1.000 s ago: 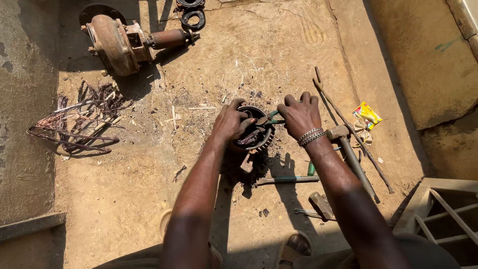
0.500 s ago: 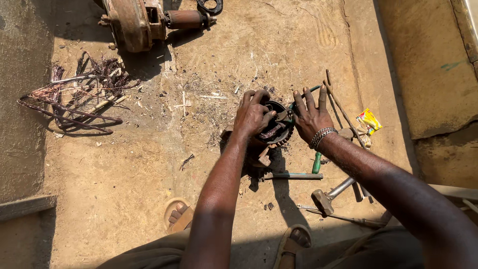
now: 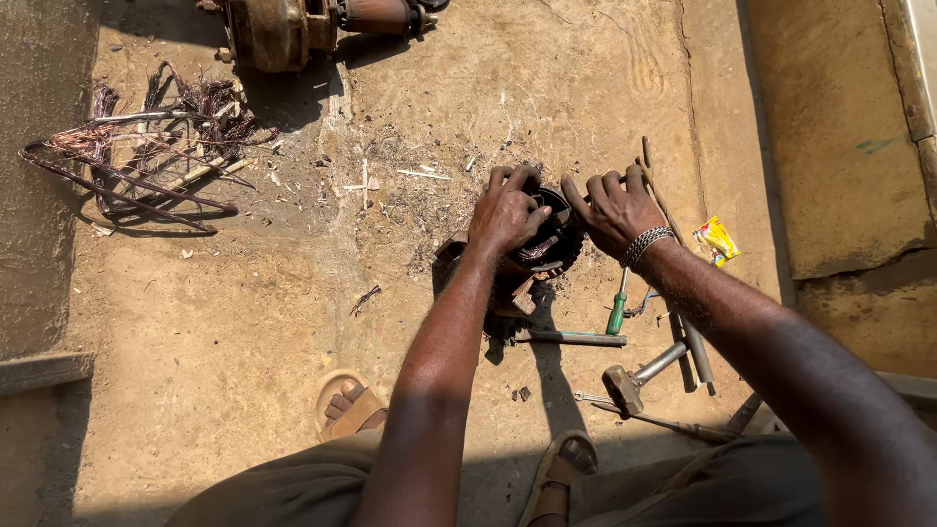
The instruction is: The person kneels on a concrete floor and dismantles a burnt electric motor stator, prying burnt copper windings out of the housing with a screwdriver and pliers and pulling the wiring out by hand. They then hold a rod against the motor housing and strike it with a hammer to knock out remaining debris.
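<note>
A dark round motor part with copper windings inside point(image 3: 549, 242) sits on the sandy ground in the middle of the head view. My left hand point(image 3: 505, 212) grips its left side, fingers curled over the rim. My right hand point(image 3: 613, 208), with a beaded bracelet at the wrist, holds its right side. Both hands press on the part from above. Its lower half is hidden in shadow under my arms.
A green-handled screwdriver point(image 3: 617, 310), a hammer point(image 3: 634, 378), metal rods point(image 3: 693, 346) and a chisel point(image 3: 576, 339) lie right of the part. A copper wire tangle point(image 3: 146, 146) lies far left. A rusty motor housing point(image 3: 283, 29) sits at the top. My sandalled feet point(image 3: 346, 405) are below.
The view has shifted, so everything sits lower and the motor housing slides toward the top edge. Both hands stay on the round part, my right hand moving higher onto its rim.
</note>
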Motion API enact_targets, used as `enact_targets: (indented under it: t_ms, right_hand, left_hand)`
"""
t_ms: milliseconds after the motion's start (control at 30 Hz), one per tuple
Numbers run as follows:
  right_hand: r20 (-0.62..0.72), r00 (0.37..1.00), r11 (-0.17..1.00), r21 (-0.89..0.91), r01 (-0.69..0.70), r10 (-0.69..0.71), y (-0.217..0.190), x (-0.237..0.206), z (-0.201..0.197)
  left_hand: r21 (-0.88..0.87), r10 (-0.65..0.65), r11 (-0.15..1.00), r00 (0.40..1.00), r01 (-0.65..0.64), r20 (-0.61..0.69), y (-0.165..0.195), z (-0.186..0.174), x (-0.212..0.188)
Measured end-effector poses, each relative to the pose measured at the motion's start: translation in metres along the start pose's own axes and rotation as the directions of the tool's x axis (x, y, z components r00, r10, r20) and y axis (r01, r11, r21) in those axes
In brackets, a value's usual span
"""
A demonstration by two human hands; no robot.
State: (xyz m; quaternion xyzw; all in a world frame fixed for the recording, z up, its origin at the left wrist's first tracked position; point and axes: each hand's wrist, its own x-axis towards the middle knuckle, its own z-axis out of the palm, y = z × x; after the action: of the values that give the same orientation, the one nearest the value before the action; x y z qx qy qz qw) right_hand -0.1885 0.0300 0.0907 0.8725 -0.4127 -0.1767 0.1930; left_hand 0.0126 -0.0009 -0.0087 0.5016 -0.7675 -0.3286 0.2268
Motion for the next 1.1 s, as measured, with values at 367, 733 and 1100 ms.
enact_targets:
  t_ms: [367, 733, 1100]
  right_hand:
    - [0.091, 0.996, 0.979, -0.203, 0.030, -0.011, 0.013, 0.000, 0.017]
    - [0.311, 0.937, 0.951, 0.204, -0.233, 0.163, 0.008, -0.030, 0.043]
    - [0.546, 0.836, 0.997, 0.006, -0.072, 0.057, -0.004, -0.026, 0.017]
  left_hand:
    - [0.051, 0.066, 0.997, 0.996, -0.063, -0.060, -0.003, 0.005, 0.001]
    - [-0.183, 0.043, 0.979, 0.969, -0.090, -0.245, -0.014, 0.012, 0.002]
    - [-0.188, 0.041, 0.978, 0.970, -0.088, -0.239, -0.020, 0.013, 0.004]
